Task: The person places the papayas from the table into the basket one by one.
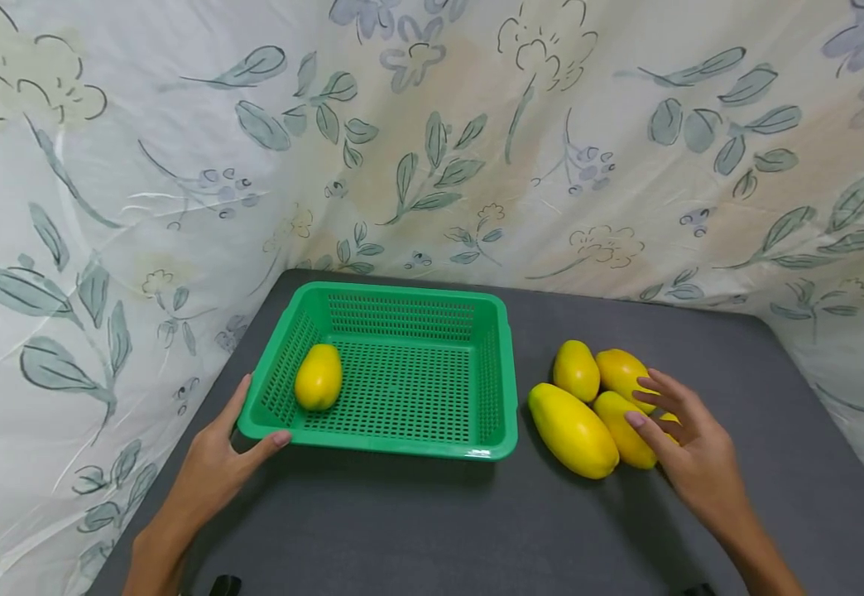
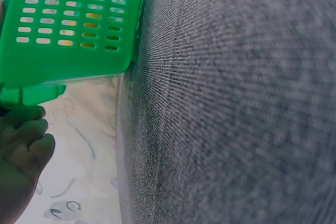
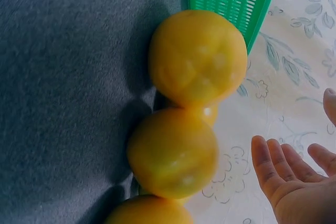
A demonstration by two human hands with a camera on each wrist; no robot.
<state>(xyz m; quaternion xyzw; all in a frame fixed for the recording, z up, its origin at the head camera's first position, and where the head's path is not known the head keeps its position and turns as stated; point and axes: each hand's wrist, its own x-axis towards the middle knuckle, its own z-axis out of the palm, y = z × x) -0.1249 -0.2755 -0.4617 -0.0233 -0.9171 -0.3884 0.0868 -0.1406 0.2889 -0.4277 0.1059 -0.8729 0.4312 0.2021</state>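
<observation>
Where fruits [image 1: 572,432] cluster, they shine yellow; the basket [image 1: 410,389] is green.

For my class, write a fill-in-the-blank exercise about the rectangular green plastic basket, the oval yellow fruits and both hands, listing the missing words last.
The rectangular green plastic basket contains exactly ____ smooth, oval yellow fruit.
In the head view, the left hand grips the basket at its near ____ corner.
The right hand, near the loose yellow fruits, holds ____.
The flat, fabric-textured tabletop is dark ____ in colour.

Missing words: one; left; nothing; grey.
</observation>
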